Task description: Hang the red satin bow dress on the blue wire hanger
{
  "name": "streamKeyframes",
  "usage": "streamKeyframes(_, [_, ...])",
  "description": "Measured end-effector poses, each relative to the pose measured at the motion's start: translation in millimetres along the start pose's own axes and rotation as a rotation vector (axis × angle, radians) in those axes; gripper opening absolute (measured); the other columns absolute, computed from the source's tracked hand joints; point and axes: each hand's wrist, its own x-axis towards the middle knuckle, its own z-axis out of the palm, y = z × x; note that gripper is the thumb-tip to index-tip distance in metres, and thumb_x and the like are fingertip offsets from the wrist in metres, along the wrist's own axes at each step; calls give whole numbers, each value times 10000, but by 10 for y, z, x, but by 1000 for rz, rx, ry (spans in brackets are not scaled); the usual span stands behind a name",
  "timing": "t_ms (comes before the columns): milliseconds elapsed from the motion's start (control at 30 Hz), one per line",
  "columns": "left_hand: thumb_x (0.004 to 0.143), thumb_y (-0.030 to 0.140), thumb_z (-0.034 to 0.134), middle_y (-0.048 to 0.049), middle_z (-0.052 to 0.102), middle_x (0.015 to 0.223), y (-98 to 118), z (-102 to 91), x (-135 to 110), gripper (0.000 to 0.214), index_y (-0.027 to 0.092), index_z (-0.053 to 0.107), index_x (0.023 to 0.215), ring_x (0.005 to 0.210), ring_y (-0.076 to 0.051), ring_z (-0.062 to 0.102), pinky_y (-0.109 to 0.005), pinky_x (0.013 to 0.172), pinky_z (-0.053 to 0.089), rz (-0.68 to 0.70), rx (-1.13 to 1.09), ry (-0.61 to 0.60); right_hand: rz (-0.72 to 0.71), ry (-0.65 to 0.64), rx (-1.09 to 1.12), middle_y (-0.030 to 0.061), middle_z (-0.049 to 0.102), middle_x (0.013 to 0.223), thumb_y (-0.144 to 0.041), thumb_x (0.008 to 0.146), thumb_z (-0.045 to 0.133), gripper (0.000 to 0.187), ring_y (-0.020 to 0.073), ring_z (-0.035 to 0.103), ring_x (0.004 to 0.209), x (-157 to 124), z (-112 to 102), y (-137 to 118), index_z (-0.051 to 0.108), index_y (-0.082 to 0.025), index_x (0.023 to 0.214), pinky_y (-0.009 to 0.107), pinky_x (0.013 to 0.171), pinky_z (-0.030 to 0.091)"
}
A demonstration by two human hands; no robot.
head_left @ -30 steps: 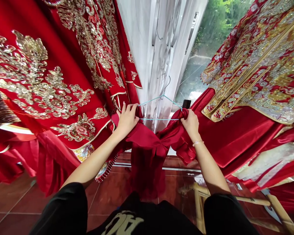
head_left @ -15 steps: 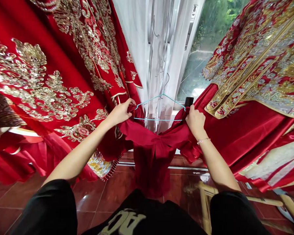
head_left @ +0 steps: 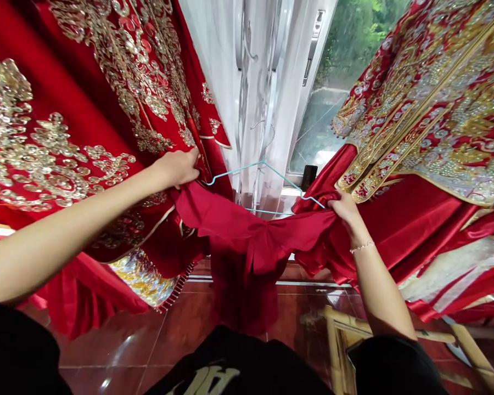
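Note:
A plain dark-red dress (head_left: 247,263) with a ruffled neckline and a bow-like front fold hangs before me. My left hand (head_left: 179,166) is closed on its left shoulder edge, pulled outward past the hanger's end. At the other side my right hand (head_left: 348,214) pinches the right shoulder edge close to the hanger tip. Between them the light-blue clothes hanger (head_left: 263,163) sits at the neckline, its metal hook pointing up. The dress covers part of the hanger's lower bar. The neckline is stretched wide between both hands.
Red gowns with gold sequin embroidery (head_left: 148,82) hang at left. An embroidered red-and-gold jacket (head_left: 428,104) hangs at right. White door frames with a metal lock (head_left: 314,44) and a window stand behind. A bamboo frame (head_left: 335,345) rests on the red tiled floor (head_left: 173,340).
Both hands have moved apart, the left one leftward and up, the right one rightward and down. The neckline has become wider and tauter, and the hanger's right side now tilts lower.

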Motion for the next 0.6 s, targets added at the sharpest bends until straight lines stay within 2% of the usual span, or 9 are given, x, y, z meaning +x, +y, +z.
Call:
streamKeyframes(67, [878, 219, 487, -69, 728, 833, -134, -12, 89, 416, 119, 530, 1279, 710, -239, 737, -305, 746, 544, -43, -148, -68, 138, 36, 306, -62, 484, 544, -172, 509, 508, 158, 101, 431, 507, -85, 8, 157, 507, -210, 662, 226, 489, 345])
streamKeyframes(133, [894, 199, 428, -39, 710, 780, -232, 53, 81, 419, 91, 501, 1292, 598, -185, 707, -283, 717, 535, -68, -239, -106, 235, 47, 497, -104, 376, 499, -198, 478, 518, 197, 71, 329, 444, -271, 75, 301, 438, -231, 655, 198, 428, 264])
streamKeyframes(233, [902, 167, 357, -119, 739, 932, -280, 357, -123, 459, 44, 469, 1330, 657, -213, 733, -302, 721, 541, -87, -237, -146, 298, 67, 643, -121, 338, 504, -244, 469, 534, 256, 63, 289, 421, -666, 256, 518, 377, -246, 672, 185, 396, 235])
streamKeyframes(333, [948, 187, 306, -232, 733, 1099, -201, 963, -483, 539, 31, 421, 1451, 1036, -351, 725, -405, 866, 540, -64, -55, -193, 277, 127, 702, -108, 383, 540, -255, 470, 536, 256, 64, 329, 462, -1088, 505, 729, 371, -236, 664, 179, 423, 280])
streamKeyframes(400, [952, 150, 281, -243, 708, 1199, -110, 1494, -761, 599, 78, 343, 1543, 1079, -349, 720, -435, 923, 530, -40, -41, -320, 274, 132, 782, -92, 453, 578, -228, 474, 548, 237, 72, 389, 509, -1352, 691, 839, 416, -223, 672, 185, 476, 341])
streamKeyframes(433, [928, 105, 286, -245, 631, 1352, -68, 1771, -905, 635, 123, 347, 1559, 1095, -338, 718, -435, 937, 530, -26, -45, -362, 289, 129, 810, -89, 462, 574, -224, 471, 546, 224, 73, 394, 513, -1477, 785, 879, 417, -219, 654, 189, 490, 351])
streamKeyframes(467, [891, 50, 293, -237, 505, 1503, -37, 2044, -1050, 697, 182, 346, 1574, 1083, -328, 725, -438, 936, 536, -32, -37, -406, 309, 132, 834, -88, 456, 557, -225, 468, 543, 212, 73, 391, 512, -1596, 875, 907, 405, -217, 629, 192, 499, 352])
streamKeyframes(533, [840, 10, 341, -178, 303, 1650, -15, 2548, -1335, 779, 300, 385, 1562, 1022, -290, 748, -402, 915, 554, 82, -115, -501, 359, 130, 844, -88, 444, 543, -221, 470, 538, 198, 72, 380, 510, -1810, 1033, 935, 399, -217, 611, 192, 499, 343])
streamKeyframes(600, [763, -41, 378, -82, 308, 1664, -45, 2974, -1597, 880, 417, 443, 1512, 1019, -252, 750, -355, 897, 566, 228, -210, -597, 406, 118, 808, -88, 444, 546, -213, 473, 534, 183, 76, 378, 513, -1973, 1138, 935, 420, -219, 617, 195, 497, 339])
